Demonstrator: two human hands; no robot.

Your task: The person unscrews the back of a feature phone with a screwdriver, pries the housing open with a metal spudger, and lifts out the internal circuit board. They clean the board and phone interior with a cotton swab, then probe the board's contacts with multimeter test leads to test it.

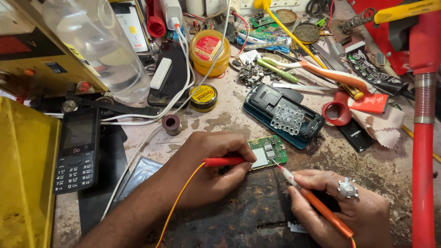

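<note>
My left hand (209,160) grips a red test probe (223,161) with an orange lead, its tip at the left edge of a small green circuit board (268,151) lying on the worn bench. My right hand (342,209), wearing a silver ring, holds an orange probe (317,205) like a pen. Its clear tip touches the board's lower right part. Both hands rest on the dark bench surface near the front edge.
An opened phone shell with a clear keypad (285,115) lies behind the board. A black keypad phone (77,149) sits at left by a yellow box (25,174). Solder paste tins (203,97), a plastic bottle (98,46), white cables, tweezers and a red pipe (422,174) crowd the bench.
</note>
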